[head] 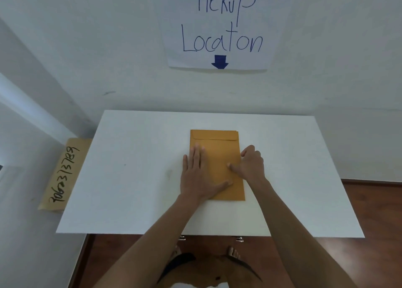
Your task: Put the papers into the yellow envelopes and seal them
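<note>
Yellow envelope (217, 157), flat on the white table (134, 178), long way pointing off toward the wall, flap end far from the hands. Flap folded down. Looked like more than one envelope in a neat pile, going by a thin second edge at the far right corner; hard to be sure.

Left hand (199, 178) lay flat and wide open on the near left part of the envelope, fingers spread a little, thumb reaching across toward the right. Right hand (250, 165) sat at the envelope's right edge, fingers curled in, thumb pressed down on the yellow paper. Holding nothing, just pushing down. Both arms came up from below, bare.

Lots of bare white tabletop to the left of the left hand and to the right of the right hand. More bare top past the fingertips, up to the wall (87, 48). Near edge of the table just behind the wrists, with brown wood floor (374, 211) below it and to the right.

Far left of the left hand, beyond the table's left edge, a tan paper sign (63, 174) with black numbers, leaning by the wall. Straight ahead of both hands, high on the white wall, a white poster (219, 26) with blue writing, "Pickup Locaton", and a blue arrow (220, 61) pointing down.
</note>
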